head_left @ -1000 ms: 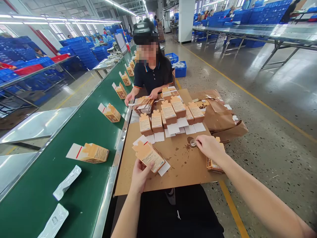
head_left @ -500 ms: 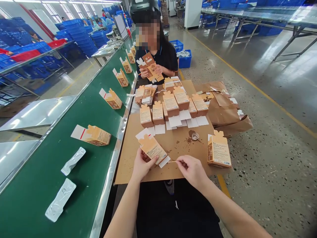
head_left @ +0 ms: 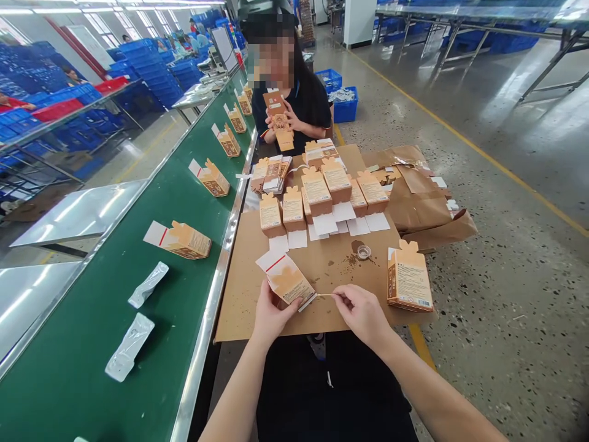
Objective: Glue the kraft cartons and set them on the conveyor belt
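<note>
My left hand (head_left: 275, 313) grips a tan and brown printed carton (head_left: 289, 282) by its lower end, tilted above the cardboard sheet. Its white flap with a red strip points away from me. Between the fingertips of my right hand (head_left: 361, 310) is a thin, pale stick (head_left: 326, 295), whose far end meets the carton's near corner. A small clear round dish (head_left: 363, 252) lies beyond my right hand, with brown specks spread around it. One more carton (head_left: 408, 277) stands at the right edge of the sheet.
Several open cartons (head_left: 317, 193) are grouped at the back of the cardboard (head_left: 239, 294). On the left, a green conveyor (head_left: 138, 399) carries cartons and silvery pouches (head_left: 131, 347). Across from me a person (head_left: 294, 80) holds a flat carton. Brown wrapping paper (head_left: 423, 202) lies at right.
The carton in my left hand has turned so its red-striped flap shows more. Pouches and cartons on the conveyor have shifted away from me. The person opposite has turned the flat carton upright.
</note>
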Motion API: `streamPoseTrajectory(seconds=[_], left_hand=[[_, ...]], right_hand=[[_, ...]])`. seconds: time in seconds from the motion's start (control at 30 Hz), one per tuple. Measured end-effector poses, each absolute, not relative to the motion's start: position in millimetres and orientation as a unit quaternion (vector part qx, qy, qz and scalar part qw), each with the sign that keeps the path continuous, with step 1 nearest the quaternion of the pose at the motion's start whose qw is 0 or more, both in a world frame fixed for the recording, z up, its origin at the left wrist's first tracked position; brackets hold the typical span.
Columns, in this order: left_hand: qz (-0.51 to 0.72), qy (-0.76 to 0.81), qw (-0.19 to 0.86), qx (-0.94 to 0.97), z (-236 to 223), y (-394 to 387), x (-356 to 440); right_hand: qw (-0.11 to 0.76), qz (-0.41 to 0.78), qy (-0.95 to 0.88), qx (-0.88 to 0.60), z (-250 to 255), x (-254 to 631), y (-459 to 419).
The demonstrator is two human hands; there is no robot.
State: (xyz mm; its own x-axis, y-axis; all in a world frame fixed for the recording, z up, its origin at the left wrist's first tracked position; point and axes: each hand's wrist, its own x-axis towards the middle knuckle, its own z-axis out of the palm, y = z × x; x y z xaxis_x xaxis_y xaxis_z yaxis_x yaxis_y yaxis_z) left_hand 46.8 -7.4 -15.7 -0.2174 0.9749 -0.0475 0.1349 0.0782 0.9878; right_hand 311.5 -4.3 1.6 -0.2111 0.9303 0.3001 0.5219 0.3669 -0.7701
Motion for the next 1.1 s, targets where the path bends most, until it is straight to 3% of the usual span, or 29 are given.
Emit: streamPoseTrajectory(seconds=[0.47, 0.77, 0.93, 1.1], left_hand=[[0.418, 0.657, 0.350, 0.522, 2, -15, 47], [0.482, 0.819, 0.100, 0.295, 8, -62, -109], [0.495, 0.847, 0.083, 0.174, 7, -81, -156], [0.499, 0.842, 0.095, 0.182, 4, -72, -152]], right_hand=[[0.384, 0.275, -0.699, -0.537, 36, 338, -35], [0.408, 0.268, -0.688, -0.537, 46, 369, -26], [0.425, 0.257, -0.689, -0.528, 52, 358, -14], [0.439, 0.263, -0.698, -0.501, 61, 346, -4]])
